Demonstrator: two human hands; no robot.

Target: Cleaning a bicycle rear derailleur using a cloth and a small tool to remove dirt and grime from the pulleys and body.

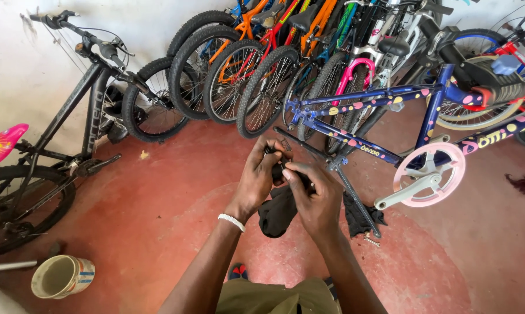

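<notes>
Both hands meet mid-frame: left hand (261, 174) and right hand (316, 197) curled tight around small black part (278, 170) with black rag (278, 212).

Child's bicycle frame (384, 99): dark blue with pink and yellow dots. Chainring guard (430, 174), below the frame: pale pink ring (crank silver). Cloth (278, 212), below-left of the frame: black. Floor (157, 203): red, worn in patches. Saddle (0, 144), far left of the frame: pink with multicoloured print. Tin can (62, 277), lower left: cream interior.
</notes>
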